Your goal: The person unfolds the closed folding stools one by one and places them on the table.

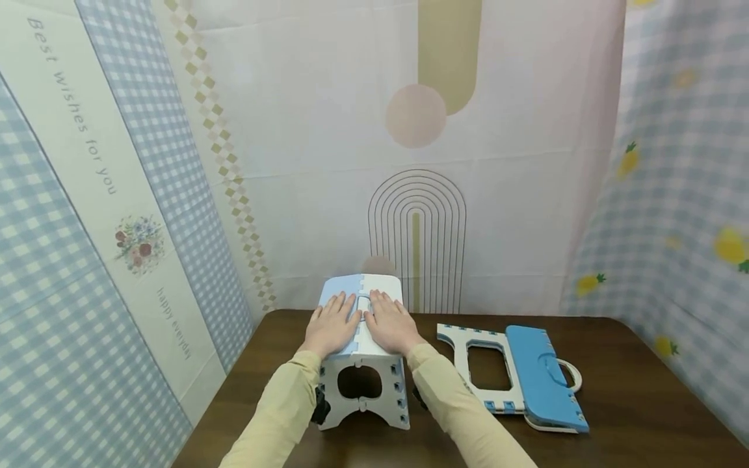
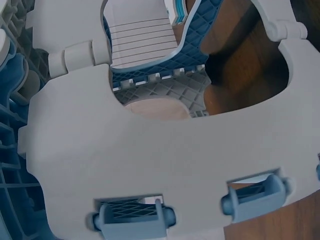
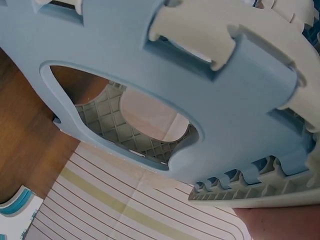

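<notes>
An unfolded folding step stool (image 1: 380, 284) stands on the brown table, its top half pale blue and half white. Flat on the blue half lies my left hand (image 1: 331, 325), fingers straight and pointing away from me. My right hand (image 1: 391, 324) rests the same way on the white half. Between the thumbs is the small carrying handle (image 1: 364, 305) at the top's middle seam. The left wrist view shows a white leg panel (image 2: 150, 155) with blue hinge tabs, but no hand. In the right wrist view a blue side panel (image 3: 225, 85) with an oval opening fills much of the picture.
On the table (image 1: 638, 396), to the right, a second folding stool (image 1: 535, 377) in blue and white lies partly folded, its white handle (image 1: 575, 376) sticking out. A patterned cloth (image 1: 515, 214) hangs behind the table, with checked cloths at both sides.
</notes>
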A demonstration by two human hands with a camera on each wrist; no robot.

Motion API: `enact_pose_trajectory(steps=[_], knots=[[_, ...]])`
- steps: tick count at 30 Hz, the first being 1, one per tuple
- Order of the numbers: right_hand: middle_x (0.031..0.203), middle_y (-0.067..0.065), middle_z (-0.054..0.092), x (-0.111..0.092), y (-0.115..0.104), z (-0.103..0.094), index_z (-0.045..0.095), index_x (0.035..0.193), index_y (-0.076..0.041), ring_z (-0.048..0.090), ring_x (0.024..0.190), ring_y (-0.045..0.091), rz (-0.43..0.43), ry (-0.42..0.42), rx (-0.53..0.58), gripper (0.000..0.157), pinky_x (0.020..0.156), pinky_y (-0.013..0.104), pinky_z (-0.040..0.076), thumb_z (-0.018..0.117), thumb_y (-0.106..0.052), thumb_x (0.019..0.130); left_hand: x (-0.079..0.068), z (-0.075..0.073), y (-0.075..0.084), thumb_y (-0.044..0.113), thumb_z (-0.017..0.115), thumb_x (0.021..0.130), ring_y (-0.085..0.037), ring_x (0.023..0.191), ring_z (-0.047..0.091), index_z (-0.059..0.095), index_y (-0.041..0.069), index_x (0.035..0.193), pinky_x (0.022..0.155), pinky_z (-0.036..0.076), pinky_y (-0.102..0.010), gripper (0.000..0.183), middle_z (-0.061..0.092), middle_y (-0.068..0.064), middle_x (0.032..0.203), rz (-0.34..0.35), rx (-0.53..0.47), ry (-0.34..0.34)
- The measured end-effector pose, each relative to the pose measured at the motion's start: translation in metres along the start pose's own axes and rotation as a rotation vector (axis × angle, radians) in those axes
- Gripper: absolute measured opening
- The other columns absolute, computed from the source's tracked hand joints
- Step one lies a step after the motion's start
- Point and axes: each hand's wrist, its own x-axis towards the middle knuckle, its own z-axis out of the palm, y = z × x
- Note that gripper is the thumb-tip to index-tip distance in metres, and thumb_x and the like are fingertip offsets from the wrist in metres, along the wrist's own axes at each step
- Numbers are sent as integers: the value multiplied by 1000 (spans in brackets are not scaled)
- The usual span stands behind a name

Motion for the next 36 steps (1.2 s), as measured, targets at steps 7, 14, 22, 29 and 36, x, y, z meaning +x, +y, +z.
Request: enact_pose_trajectory(steps=[7,14,22,29,36], knots=[[159,15,28,4,-4,6,26,151,1,27,149,29,8,18,-18,58,123,47,20,29,-32,104,5,2,-8,43,31,103,-30,151,20,29,16,154,122,15,-54,57,23,-10,162,18,2,-1],[159,13,28,8,-8,10,27,152,-1,27,149,27,18,14,-64,57,123,46,21,28,-32,104,6,2,-16,42,31,103,-31,151,20,29,14,154,122,15,-54,57,23,-11,162,30,-3,-2],[161,14,25,13,-8,5,25,152,-1,22,150,28,38,-13,-55,58,123,45,19,27,-32,104,10,-2,-13,40,32,103,-33,150,21,30,14,153,122,14,-55,56,24,-12,161,41,0,7],[160,15,24,13,-8,6,26,152,-2,21,150,30,39,2,-43,58,123,46,19,28,-33,104,11,-1,-14,40,31,103,-32,150,20,30,14,153,122,14,-54,56,24,-11,161,28,2,1],[160,14,26,14,-6,8,27,153,-4,23,150,29,44,18,-52,57,123,47,18,28,-34,104,11,-2,-14,41,32,103,-32,150,21,31,15,153,122,14,-54,56,25,-11,161,25,-11,11]])
